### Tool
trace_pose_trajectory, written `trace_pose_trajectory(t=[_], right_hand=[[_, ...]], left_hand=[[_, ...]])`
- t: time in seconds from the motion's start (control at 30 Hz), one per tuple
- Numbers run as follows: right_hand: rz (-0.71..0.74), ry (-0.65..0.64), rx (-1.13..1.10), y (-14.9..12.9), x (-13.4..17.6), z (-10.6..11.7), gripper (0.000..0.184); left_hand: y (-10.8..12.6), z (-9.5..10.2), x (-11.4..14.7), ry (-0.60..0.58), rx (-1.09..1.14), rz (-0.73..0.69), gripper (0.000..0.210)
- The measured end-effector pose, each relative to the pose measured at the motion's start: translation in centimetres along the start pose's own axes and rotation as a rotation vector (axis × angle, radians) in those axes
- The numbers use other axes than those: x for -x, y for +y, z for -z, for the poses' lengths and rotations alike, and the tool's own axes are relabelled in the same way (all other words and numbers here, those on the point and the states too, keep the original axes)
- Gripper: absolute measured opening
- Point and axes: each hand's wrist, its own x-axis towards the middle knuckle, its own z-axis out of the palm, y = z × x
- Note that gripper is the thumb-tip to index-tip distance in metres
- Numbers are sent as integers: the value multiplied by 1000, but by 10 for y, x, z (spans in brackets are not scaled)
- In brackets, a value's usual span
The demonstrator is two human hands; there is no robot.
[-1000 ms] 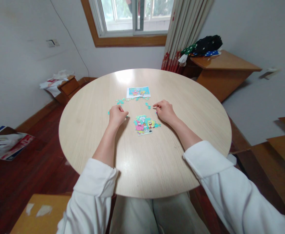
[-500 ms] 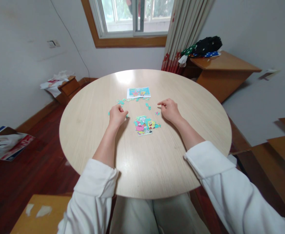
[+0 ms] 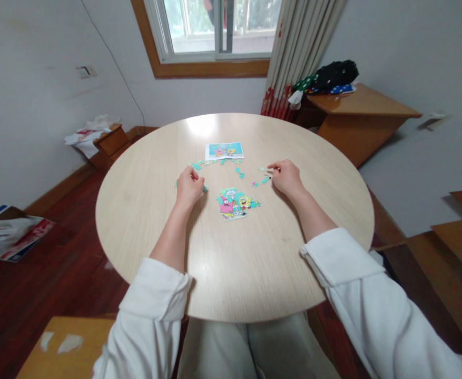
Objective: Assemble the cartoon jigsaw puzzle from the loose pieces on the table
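Observation:
A partly joined cartoon jigsaw puzzle (image 3: pixel 235 204) lies flat between my hands, with pink and yellow figures on turquoise. My left hand (image 3: pixel 190 187) rests left of it, fingers curled together; whatever may be in them is hidden. Turquoise pieces (image 3: pixel 205 188) show beside that hand. To the upper right, my right hand (image 3: pixel 288 177) has its thumb and index fingertip at a pale puzzle piece (image 3: pixel 263 169). Just below those fingers lie a pink piece (image 3: pixel 254 184) and several turquoise and dark ones (image 3: pixel 265 180).
A printed reference picture (image 3: pixel 224 151) lies farther back on the round table (image 3: pixel 231 263). Loose pieces (image 3: pixel 210 163) form a row in front of it, and a small turquoise group (image 3: pixel 239 172) sits between my hands. A wooden desk (image 3: pixel 363 102) with cloths stands back right.
My right hand has shifted a little to the right, uncovering the pale piece and several pieces below it. My left hand has barely moved, and the joined puzzle lies as before.

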Motion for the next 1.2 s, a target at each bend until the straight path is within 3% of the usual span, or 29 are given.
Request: trace_pose_trajectory(t=[0.33, 0.7, 1.2], right_hand=[[-36, -31, 12, 3, -1, 8, 26], [-89, -236, 45, -6, 3, 26, 17], [-140, -280, 67, -17, 7, 33, 15]], left_hand=[[6, 5, 4, -26, -60, -25, 29], [3, 4, 3, -6, -69, -4, 27], [2, 2, 0, -22, -81, 15, 27]])
